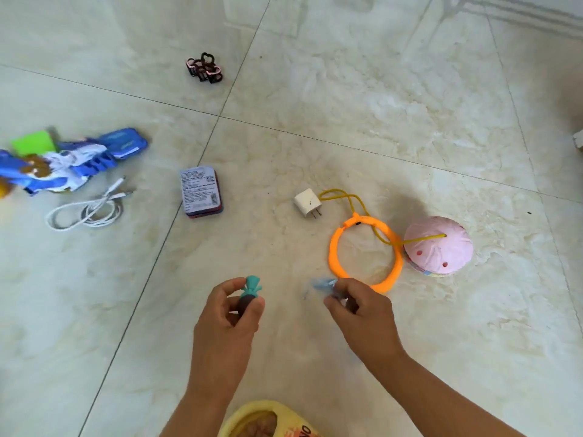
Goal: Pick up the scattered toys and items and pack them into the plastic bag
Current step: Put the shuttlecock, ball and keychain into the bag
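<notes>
Head view, looking down at a pale marble-tiled floor (347,105) with the orange ring (366,253) taken as the landmark. The left hand (225,316) is raised to the left of the ring, fingers curled, thumb and fingertips pinching a small toy with a teal top and a dark body (249,294). The right hand (362,313) sits just below the ring's lower edge, overlapping it in the picture, fingers bent and pinching a small pale blue thing (325,284) that is too blurred to identify. A yellow cord (344,197) runs from the ring's upper side, loops away up-left, and comes back across the ring into a pink dome-shaped toy (438,246), which stands just beside the ring on its right. A white charger plug (307,201) lies near the ring, up and to its left, close to the cord's loop. Farther left of the ring is a small blue tin with a printed label (202,192). Well to the left, a coiled white cable (88,209) lies on the floor, and above it a heap of blue and white packaging with a green piece (63,159), blurred, at the left edge. Far above and left of the ring sits a dark pink-edged hair clip (204,68). Below the ring, at the bottom edge between the forearms, is a yellow slipper (268,417). Whether any of these is the plastic bag cannot be told
</notes>
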A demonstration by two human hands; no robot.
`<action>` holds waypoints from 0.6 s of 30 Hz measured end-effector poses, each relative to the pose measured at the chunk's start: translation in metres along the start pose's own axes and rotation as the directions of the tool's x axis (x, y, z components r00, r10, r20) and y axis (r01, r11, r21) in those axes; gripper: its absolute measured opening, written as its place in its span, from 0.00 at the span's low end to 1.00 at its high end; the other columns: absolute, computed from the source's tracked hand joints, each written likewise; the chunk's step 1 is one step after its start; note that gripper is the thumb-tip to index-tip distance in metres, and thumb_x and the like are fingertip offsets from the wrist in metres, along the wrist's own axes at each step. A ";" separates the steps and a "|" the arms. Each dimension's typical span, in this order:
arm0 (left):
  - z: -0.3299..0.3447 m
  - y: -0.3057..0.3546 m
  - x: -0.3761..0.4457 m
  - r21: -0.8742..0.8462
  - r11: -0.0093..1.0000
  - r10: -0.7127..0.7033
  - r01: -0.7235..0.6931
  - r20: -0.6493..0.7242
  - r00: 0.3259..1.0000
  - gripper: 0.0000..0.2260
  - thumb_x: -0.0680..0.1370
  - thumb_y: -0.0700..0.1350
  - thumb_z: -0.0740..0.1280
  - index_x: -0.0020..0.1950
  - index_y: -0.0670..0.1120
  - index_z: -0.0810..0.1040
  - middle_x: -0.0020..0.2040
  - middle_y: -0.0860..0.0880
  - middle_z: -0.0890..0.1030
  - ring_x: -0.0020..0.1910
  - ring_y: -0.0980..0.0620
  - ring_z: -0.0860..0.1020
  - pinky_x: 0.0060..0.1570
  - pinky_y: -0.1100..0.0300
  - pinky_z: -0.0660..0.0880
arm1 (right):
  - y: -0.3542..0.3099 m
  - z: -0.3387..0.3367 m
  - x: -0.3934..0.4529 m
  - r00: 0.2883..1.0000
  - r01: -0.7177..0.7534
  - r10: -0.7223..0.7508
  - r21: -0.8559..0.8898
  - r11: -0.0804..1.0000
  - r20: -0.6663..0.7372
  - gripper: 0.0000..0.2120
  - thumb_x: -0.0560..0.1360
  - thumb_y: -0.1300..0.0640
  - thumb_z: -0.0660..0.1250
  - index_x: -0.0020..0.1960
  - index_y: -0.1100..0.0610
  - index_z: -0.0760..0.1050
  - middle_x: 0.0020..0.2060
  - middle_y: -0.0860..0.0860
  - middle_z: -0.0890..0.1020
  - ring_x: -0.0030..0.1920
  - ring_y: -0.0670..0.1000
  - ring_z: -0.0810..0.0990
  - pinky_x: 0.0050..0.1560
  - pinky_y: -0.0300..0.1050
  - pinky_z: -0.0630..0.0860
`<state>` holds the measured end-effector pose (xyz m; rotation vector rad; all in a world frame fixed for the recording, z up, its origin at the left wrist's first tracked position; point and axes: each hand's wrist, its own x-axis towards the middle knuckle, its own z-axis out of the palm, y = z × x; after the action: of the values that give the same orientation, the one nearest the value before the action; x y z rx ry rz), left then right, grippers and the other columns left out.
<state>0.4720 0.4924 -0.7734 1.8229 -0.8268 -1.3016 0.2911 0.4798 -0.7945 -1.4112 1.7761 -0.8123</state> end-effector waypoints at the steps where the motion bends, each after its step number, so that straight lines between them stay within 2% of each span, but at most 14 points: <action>1: -0.012 0.001 0.000 -0.006 1.000 0.007 -0.007 -0.035 0.999 0.10 0.74 0.45 0.69 0.51 0.58 0.74 0.44 0.51 0.81 0.37 0.49 0.79 0.39 0.60 0.74 | -0.013 0.009 0.002 0.998 0.038 -0.039 0.021 0.999 0.043 0.17 0.68 0.67 0.70 0.38 0.44 0.74 0.30 0.34 0.76 0.28 0.41 0.70 0.32 0.28 0.65; 5: -0.067 0.008 0.001 -0.036 0.998 0.047 -0.055 -0.196 0.979 0.11 0.73 0.45 0.70 0.48 0.62 0.76 0.42 0.53 0.81 0.39 0.48 0.79 0.43 0.56 0.77 | -0.061 0.049 0.004 0.963 0.179 -0.185 0.051 0.983 0.196 0.12 0.70 0.66 0.70 0.41 0.48 0.76 0.29 0.36 0.76 0.28 0.40 0.70 0.31 0.27 0.64; 7: -0.095 0.010 -0.001 -0.033 0.995 0.078 -0.090 -0.267 0.960 0.12 0.73 0.45 0.70 0.49 0.62 0.76 0.43 0.54 0.81 0.39 0.50 0.79 0.41 0.60 0.75 | -0.084 0.070 0.004 0.917 0.307 -0.304 0.028 0.951 0.260 0.07 0.71 0.63 0.68 0.44 0.52 0.78 0.28 0.41 0.72 0.31 0.39 0.71 0.33 0.26 0.64; 9: -0.126 0.009 -0.007 -0.048 0.992 0.090 -0.114 -0.349 0.933 0.13 0.72 0.46 0.70 0.52 0.62 0.76 0.44 0.55 0.81 0.38 0.54 0.79 0.38 0.66 0.72 | -0.110 0.094 0.002 0.844 0.435 -0.421 0.035 0.900 0.332 0.05 0.72 0.61 0.64 0.43 0.53 0.77 0.29 0.40 0.69 0.33 0.37 0.71 0.35 0.25 0.64; 11: -0.157 0.006 -0.015 -0.063 0.989 0.092 -0.133 -0.442 0.892 0.15 0.71 0.45 0.71 0.53 0.61 0.75 0.43 0.56 0.81 0.37 0.57 0.78 0.37 0.70 0.70 | -0.136 0.120 -0.002 0.766 0.511 -0.502 0.093 0.854 0.401 0.08 0.72 0.61 0.63 0.40 0.49 0.74 0.30 0.39 0.68 0.34 0.36 0.71 0.36 0.24 0.64; 13: -0.185 0.000 -0.023 -0.071 0.986 0.092 -0.152 -0.526 0.846 0.17 0.70 0.45 0.72 0.53 0.61 0.73 0.43 0.56 0.81 0.36 0.57 0.77 0.38 0.68 0.71 | -0.160 0.143 -0.010 0.688 0.574 -0.567 0.138 0.807 0.454 0.11 0.72 0.61 0.64 0.40 0.45 0.72 0.31 0.37 0.71 0.34 0.36 0.71 0.36 0.24 0.64; 16: -0.230 -0.010 -0.042 -0.077 0.985 0.071 -0.156 -0.641 0.764 0.16 0.69 0.46 0.73 0.50 0.62 0.73 0.43 0.57 0.81 0.39 0.53 0.80 0.41 0.62 0.75 | -0.190 0.182 -0.028 0.583 0.623 -0.632 0.220 0.751 0.510 0.07 0.70 0.60 0.67 0.41 0.48 0.76 0.32 0.35 0.73 0.31 0.39 0.71 0.34 0.25 0.63; 18: -0.257 -0.019 -0.057 -0.077 0.983 0.062 -0.169 -0.718 0.694 0.15 0.69 0.45 0.73 0.48 0.62 0.74 0.41 0.58 0.81 0.40 0.52 0.80 0.39 0.63 0.75 | -0.208 0.203 -0.042 0.524 0.604 -0.652 0.301 0.738 0.548 0.07 0.69 0.60 0.67 0.38 0.47 0.74 0.32 0.36 0.74 0.30 0.41 0.71 0.33 0.26 0.64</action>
<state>0.7038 0.5998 -0.7066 1.9034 -0.3873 -0.4509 0.5767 0.4700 -0.7272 -2.0201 0.6790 -0.6156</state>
